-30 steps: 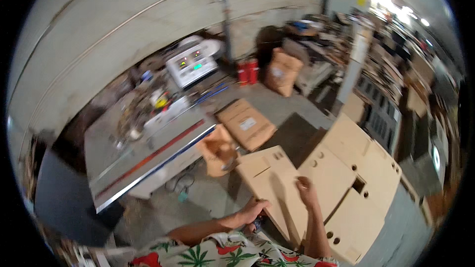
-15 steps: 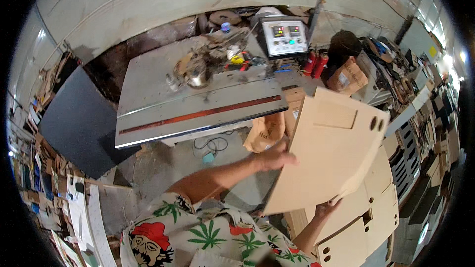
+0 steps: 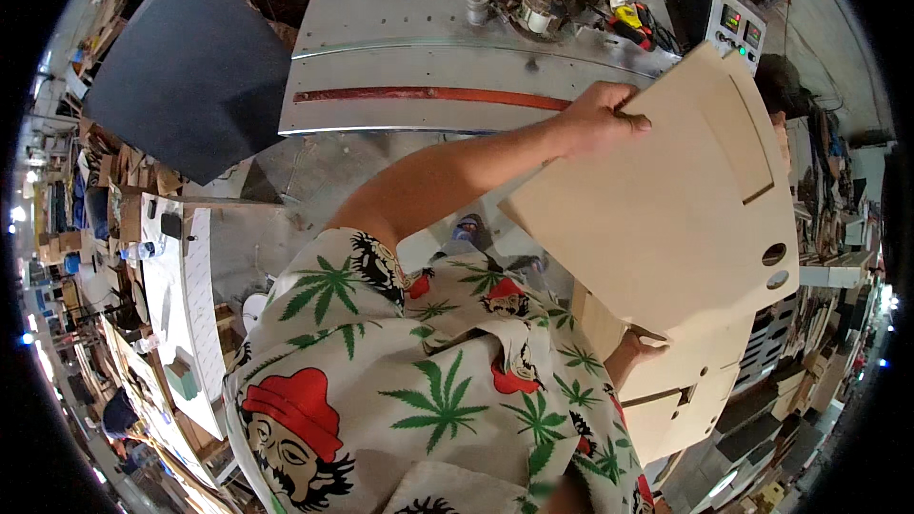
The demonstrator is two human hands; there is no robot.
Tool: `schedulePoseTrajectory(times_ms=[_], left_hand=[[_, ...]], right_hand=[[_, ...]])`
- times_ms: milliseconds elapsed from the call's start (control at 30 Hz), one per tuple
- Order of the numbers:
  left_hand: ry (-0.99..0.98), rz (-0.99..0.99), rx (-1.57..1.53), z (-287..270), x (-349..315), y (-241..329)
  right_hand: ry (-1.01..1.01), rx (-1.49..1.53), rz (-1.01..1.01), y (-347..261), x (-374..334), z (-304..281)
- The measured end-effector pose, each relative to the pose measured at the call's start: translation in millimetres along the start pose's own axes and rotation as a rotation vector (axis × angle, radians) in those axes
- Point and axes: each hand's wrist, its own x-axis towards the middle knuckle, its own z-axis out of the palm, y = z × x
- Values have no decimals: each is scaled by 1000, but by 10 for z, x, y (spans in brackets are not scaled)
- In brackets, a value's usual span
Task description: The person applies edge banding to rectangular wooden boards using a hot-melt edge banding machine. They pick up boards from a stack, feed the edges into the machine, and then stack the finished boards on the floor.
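A pale wooden panel [image 3: 657,219] is held in front of me on the right, with a rectangular recess near its far edge and two round holes at its right corner. My left hand [image 3: 605,121] grips its upper left edge, thumb on the top face and fingers out of sight. My right hand [image 3: 636,354] is closed on the lower edge, thumb on top. Under and beyond the panel lies a stack of similar cut panels [image 3: 671,424], partly covered by it.
A grey metal machine table [image 3: 381,62] with a red strip [image 3: 428,95] stands ahead, tools piled at its back. A control box [image 3: 738,29] is at the far right. A dark sheet [image 3: 190,67] leans far left; a white bench [image 3: 181,295] stands at the left.
My view has tilted down and turned. The panel appears rotated clockwise, its holed corner now lower and to the right. Both hands keep their hold on its edges.
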Motion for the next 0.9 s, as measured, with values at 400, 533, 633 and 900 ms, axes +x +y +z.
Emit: schedulePoseTrajectory(times_ms=[400, 533, 633, 900], left_hand=[[277, -214, 302, -803, -33, -1310], [263, -433, 423, -963, -362, -1657], [385, -485, 597, -1158, -979, -2018], [-269, -651, 495, -266, -2079, 0]], right_hand=[[-164, -1263, -436, 26, 202, 160], [-203, -1450, -481, 62, 259, 271], [-220, -1590, -444, 259, 366, 402], [-186, -1843, -703, 163, 577, 650]])
